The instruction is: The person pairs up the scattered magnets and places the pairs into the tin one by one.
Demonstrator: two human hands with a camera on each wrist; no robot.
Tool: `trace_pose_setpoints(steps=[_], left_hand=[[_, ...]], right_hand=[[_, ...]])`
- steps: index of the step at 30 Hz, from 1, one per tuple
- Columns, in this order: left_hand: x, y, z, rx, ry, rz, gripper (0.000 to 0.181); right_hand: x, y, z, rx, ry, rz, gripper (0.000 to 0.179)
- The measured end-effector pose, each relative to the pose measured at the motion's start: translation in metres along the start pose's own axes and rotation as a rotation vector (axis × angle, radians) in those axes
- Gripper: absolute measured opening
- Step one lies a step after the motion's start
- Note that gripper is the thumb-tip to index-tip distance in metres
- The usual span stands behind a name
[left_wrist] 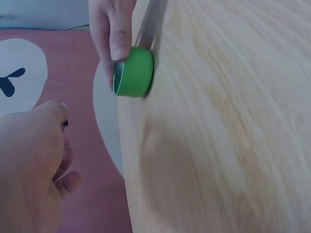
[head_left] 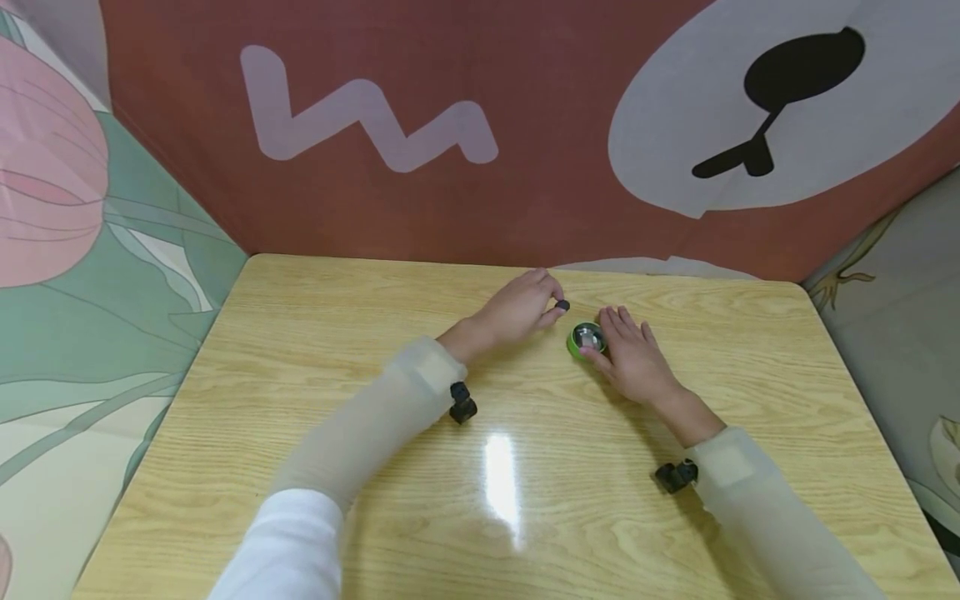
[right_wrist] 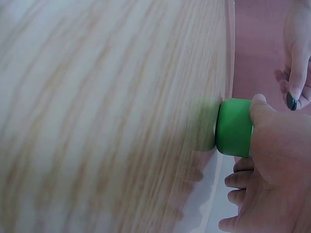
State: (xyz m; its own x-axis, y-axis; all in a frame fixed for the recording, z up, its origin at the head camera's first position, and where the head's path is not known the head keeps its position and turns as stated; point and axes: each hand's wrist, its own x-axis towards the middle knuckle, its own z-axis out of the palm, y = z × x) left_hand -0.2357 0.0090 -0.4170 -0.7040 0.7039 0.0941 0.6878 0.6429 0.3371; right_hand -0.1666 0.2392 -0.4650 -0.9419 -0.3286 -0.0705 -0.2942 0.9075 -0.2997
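A small green round bowl [head_left: 577, 347] with a shiny metal-looking inside stands upright on the table. My right hand [head_left: 637, 358] holds it from the right side, thumb at the near rim and the other fingers along its far right side. The right wrist view shows that thumb resting on the rim of the green wall [right_wrist: 234, 127]. To the left of the bowl, my left hand [head_left: 513, 308] pinches a small black disc [head_left: 562, 306] between thumb and fingertips. The disc [right_wrist: 291, 101] looks flat and round in the right wrist view, held apart from the bowl.
The wood-grain table [head_left: 420, 525] reaches back to a red-brown printed cloth [head_left: 540, 200]. Printed cloth also hangs at the left and right sides. Small black cameras are strapped at both wrists. A bright light reflection lies on the tabletop.
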Motion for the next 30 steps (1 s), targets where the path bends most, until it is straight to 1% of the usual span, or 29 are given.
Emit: trace_pose_setpoints(steps=[5, 11, 15, 19, 26, 30], left_hand=[[0.004, 0.006, 0.005, 0.010, -0.007, 0.008, 0.029], [0.009, 0.013, 0.014, 0.015, -0.014, -0.009, 0.030], [0.011, 0.017, 0.020, 0.015, -0.036, -0.012, 0.031], [0.014, 0.021, 0.025, 0.024, -0.050, -0.003, 0.032], [0.019, 0.023, 0.036, 0.039, -0.038, 0.028, 0.029], [0.019, 0.025, 0.038, 0.047, -0.046, 0.030, 0.028]], right_hand=[[0.000, -0.001, -0.002, 0.001, -0.009, 0.001, 0.082], [0.001, 0.000, -0.002, 0.000, -0.013, 0.000, 0.083], [0.000, 0.000, -0.002, -0.003, -0.012, -0.005, 0.083], [0.000, 0.000, -0.002, 0.007, -0.010, -0.011, 0.082], [-0.001, 0.001, -0.001, 0.021, -0.009, -0.019, 0.082], [-0.001, 0.001, -0.002, 0.032, -0.007, -0.020, 0.083]])
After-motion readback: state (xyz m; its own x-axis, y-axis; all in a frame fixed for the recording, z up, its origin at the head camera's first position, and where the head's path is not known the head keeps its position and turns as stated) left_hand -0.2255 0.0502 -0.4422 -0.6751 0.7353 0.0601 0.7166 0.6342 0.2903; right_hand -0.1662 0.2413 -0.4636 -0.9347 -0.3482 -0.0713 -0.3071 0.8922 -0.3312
